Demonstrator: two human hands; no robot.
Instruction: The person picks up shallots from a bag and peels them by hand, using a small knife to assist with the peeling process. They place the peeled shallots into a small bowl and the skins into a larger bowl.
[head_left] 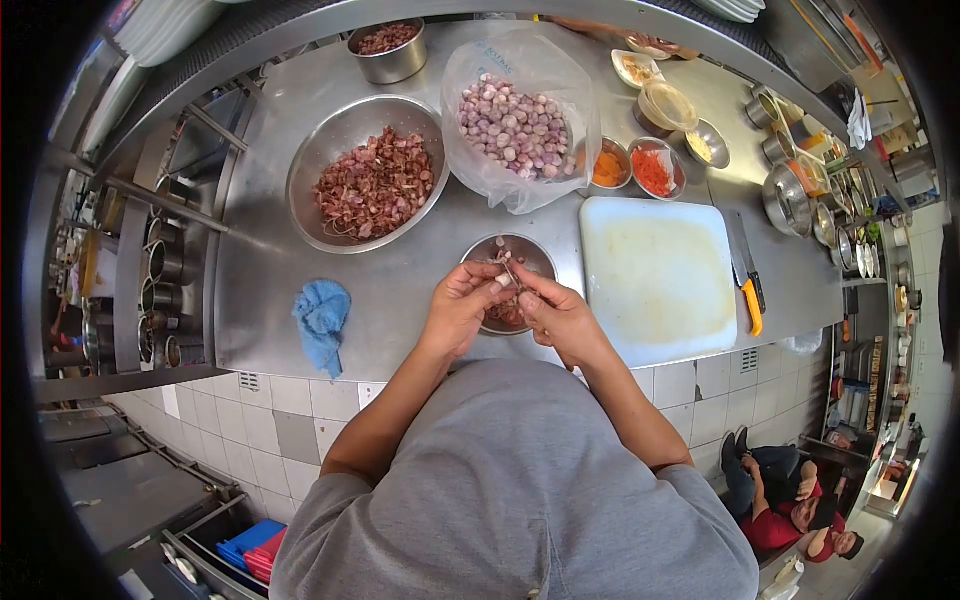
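Note:
Over a small steel bowl point(522, 245) holding reddish peelings, my left hand point(465, 300) pinches a small pale shallot point(504, 280) between its fingertips. My right hand point(562, 312) is closed at the other side of the shallot, its thumb and forefinger against it; a small thing between these fingers is too small to make out. Behind the hands, a clear plastic bag point(580, 85) holds many purple shallots point(515, 128). To its left stands a large steel bowl point(303, 185) full of reddish-brown peelings point(375, 187).
A white cutting board point(658, 275) lies right of the hands, with an orange-handled knife point(752, 305) beside it. A blue cloth point(322, 315) lies at the left. Behind the board are bowls of chopped orange point(607, 168) and red food point(653, 173). People in red point(775, 530) sit lower right.

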